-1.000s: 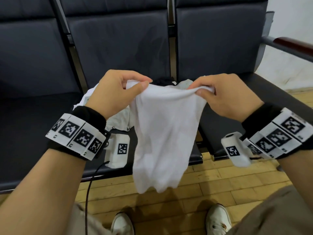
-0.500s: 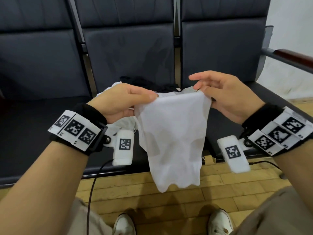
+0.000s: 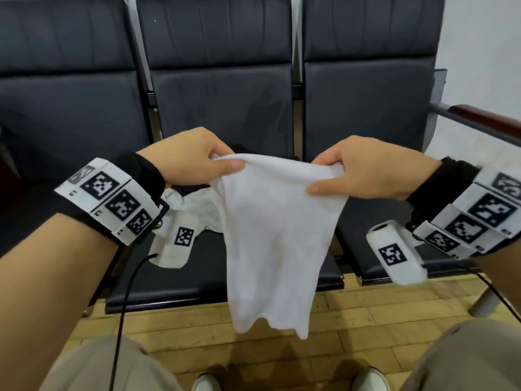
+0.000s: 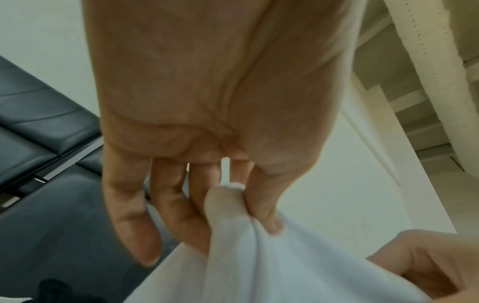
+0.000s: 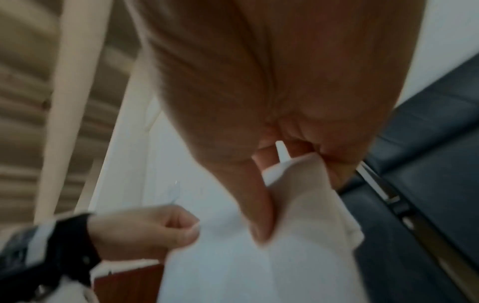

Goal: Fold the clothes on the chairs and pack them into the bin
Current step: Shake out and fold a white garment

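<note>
A white garment (image 3: 276,235) hangs in the air in front of the middle chair, held by its top edge. My left hand (image 3: 194,162) pinches the left corner between thumb and forefinger, and the left wrist view shows the cloth (image 4: 259,256) caught under the thumb. My right hand (image 3: 363,170) pinches the right corner, with the cloth (image 5: 298,235) bunched between thumb and fingers. More white clothing (image 3: 194,204) lies crumpled on the middle seat behind the left hand, with a dark garment (image 3: 248,149) at the seat's back. The bin is out of view.
A row of dark padded chairs (image 3: 220,103) fills the view, with a wooden armrest (image 3: 485,117) at the far right. A wooden floor (image 3: 352,314) runs below the seat fronts. My knees and white shoes sit at the bottom edge.
The hands have moved apart and spread the garment's top edge wider. My right hand, whose fingers were loose half a second ago, now pinches the right corner firmly.
</note>
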`<state>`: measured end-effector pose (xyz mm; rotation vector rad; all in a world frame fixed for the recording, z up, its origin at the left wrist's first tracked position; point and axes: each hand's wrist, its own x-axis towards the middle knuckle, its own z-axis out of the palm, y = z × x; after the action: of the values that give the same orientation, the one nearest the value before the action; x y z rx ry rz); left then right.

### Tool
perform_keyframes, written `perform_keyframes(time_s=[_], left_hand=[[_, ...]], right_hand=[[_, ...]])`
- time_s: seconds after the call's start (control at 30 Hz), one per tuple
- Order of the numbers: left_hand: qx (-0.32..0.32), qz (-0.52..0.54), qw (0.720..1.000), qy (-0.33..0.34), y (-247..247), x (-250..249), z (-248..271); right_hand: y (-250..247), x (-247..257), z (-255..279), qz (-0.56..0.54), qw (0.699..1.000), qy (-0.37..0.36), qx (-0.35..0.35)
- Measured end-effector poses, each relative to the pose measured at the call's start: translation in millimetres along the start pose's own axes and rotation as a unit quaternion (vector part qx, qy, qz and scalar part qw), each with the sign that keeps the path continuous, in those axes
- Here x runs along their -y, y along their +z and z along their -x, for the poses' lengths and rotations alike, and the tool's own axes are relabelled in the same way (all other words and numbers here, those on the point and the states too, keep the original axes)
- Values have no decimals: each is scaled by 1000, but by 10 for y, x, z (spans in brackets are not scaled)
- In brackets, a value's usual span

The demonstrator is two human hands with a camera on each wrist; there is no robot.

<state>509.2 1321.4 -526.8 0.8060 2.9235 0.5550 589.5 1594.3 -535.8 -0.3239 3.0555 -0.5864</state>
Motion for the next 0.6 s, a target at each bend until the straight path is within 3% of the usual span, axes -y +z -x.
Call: perform_keyframes(time_s=[0.07,0.13,0.27,0.37,0.6], left_hand=[[-56,30,998,-6,-39,37,-49],[-110,103,989,-8,-112,79,-83],[-122,240,963,14,-401,108,-136],[-131,216,967,33,-719,38,-186],[-230,94,967,59,-1104,-212,-194]], right_hand=[[-94,2,-89,82,995,-6,-51],[-240,-6,-206,90,989,-5,-115],[-579,13,-433,82,976,-29,-201],[-871,96,-532,82,967,-45,-238],[-1350,163,-474,109,944,-75,-303]])
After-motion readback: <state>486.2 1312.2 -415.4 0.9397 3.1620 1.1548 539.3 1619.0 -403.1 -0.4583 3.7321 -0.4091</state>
